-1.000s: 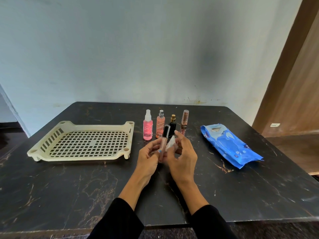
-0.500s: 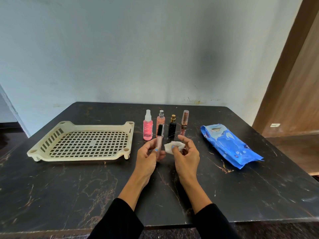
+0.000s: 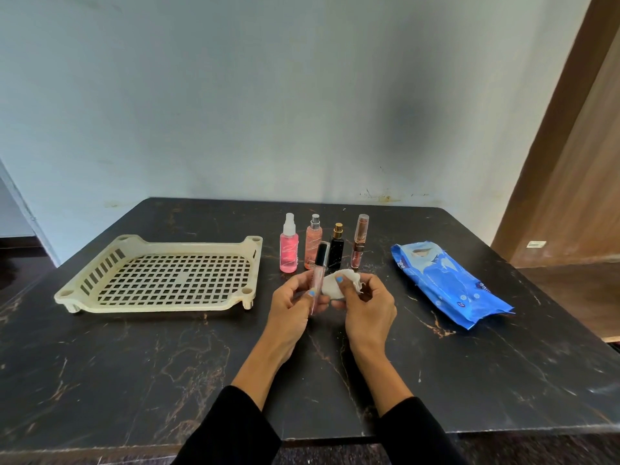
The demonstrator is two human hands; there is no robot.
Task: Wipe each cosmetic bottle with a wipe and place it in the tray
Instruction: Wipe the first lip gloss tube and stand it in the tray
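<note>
the left hand (image 3: 291,303) pinches a slim tube (image 3: 318,276) upright above the table (image 3: 134,380), right of the tray (image 3: 161,305), while the right hand (image 3: 367,305) clutches the wipe (image 3: 330,287) against it. rubbing hard could slip the tube free, toppling the bottles (image 3: 313,241) behind.

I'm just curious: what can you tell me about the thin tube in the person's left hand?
The slim tube looks like clear plastic with pale pink contents and a long black cap on top. It is held nearly upright above the table, pinched by the left hand. The white wipe in the right hand sits right beside it.
</note>
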